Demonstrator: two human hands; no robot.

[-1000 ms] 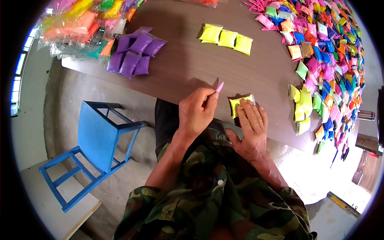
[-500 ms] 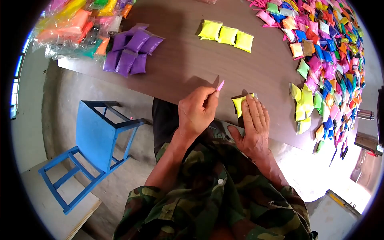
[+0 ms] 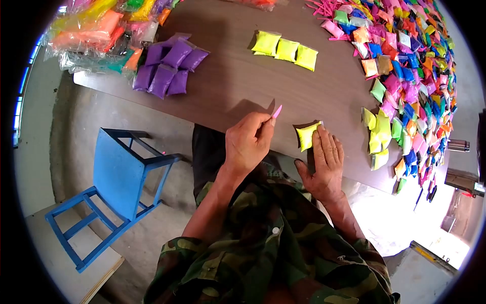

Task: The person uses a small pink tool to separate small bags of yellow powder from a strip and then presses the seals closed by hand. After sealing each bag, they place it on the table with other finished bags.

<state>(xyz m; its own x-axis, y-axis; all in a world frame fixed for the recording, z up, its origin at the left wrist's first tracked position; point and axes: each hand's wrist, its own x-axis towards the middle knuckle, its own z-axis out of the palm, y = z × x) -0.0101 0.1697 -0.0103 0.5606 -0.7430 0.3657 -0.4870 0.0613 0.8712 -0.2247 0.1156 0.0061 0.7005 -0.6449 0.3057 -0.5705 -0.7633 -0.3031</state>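
Between the thumb and forefinger of my left hand point(image 3: 248, 144) is a small pink pointed tool point(image 3: 277, 111), its tip up. My right hand point(image 3: 326, 164) lies at the table's near edge with its fingers stretched out, the fingertips touching the right side of a yellow packet point(image 3: 307, 136). Farther up the table point(image 3: 228, 76) several yellow packets point(image 3: 287, 50) lie in a short row. A pile of purple packets point(image 3: 162, 79) sits to the left of them.
Large clear bags of coloured packets point(image 3: 91, 35) fill the back left corner. Many small multicoloured packets point(image 3: 405, 76) cover the right side, with yellow packets point(image 3: 380, 134) at their near edge. A blue chair point(image 3: 119, 172) stands on the floor at left.
My right hand has shifted slightly right and down, uncovering more of the yellow packet. My left hand keeps the pink tool in nearly the same place. The view has shifted slightly.
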